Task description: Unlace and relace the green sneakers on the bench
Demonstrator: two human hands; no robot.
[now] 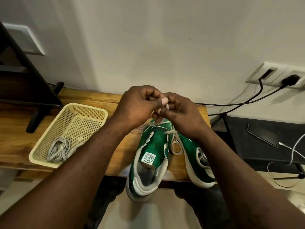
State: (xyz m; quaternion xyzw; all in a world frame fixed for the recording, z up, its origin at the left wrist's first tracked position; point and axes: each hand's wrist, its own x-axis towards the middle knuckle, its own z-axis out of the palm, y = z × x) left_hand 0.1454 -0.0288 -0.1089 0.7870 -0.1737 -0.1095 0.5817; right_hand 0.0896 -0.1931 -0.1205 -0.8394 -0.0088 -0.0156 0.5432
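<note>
Hanging over the near edge of the counter [19, 142], the heels of the two green sneakers sit closest to the person, side by side and close together. Each shoe's long axis runs straight away from the body, heel near and toe pointing at the wall [165, 47]. The left sneaker [148, 156] lies open, its tongue bare along most of its length. The right sneaker [200, 176] is partly under the right forearm, with some lacing showing on it.

Farther out, a white lace [171, 131] crosses the left shoe near its toe end, and a loop of it lies between the shoes. From there a strand rises to the hands, which meet just above the toe. The left hand [138, 106] pinches the strand between thumb and curled fingers. The right hand [179, 116], touching it, is curled on the same strand. So the shoe lies below and toward the body from both hands, neither clearly nearer. Any pull probably has to run up and along that axis. I cannot tell whether the lace is being drawn out or threaded in.

To the left stands a mesh basket [67, 111] holding a coiled grey cable [58, 150].
</note>
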